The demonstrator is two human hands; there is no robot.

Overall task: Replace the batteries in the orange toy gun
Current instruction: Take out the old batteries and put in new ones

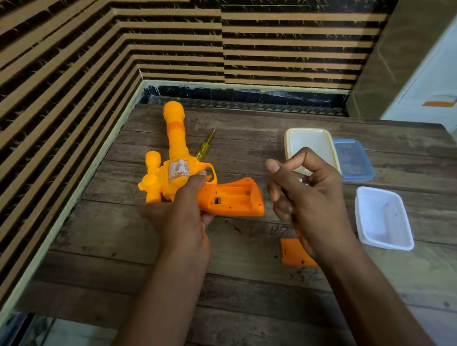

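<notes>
The orange toy gun [175, 153] lies on the wooden table [241, 294], barrel pointing away. Its grip points right with the battery compartment [234, 196] uncovered and its slots showing. My left hand [184, 213] grips the gun at the base of the handle, thumb near the trigger. My right hand [303, 201] hovers just right of the compartment with its fingers curled around something small and dark, apparently batteries, mostly hidden by the fingers. The orange compartment cover [290, 253] lies loose on the table, partly under my right wrist.
A yellow-handled screwdriver [205, 147] lies beside the barrel. A cream container [309, 141], a blue container [354, 159] and a white tub [382, 218] stand at the right. A striped wall closes the left and back.
</notes>
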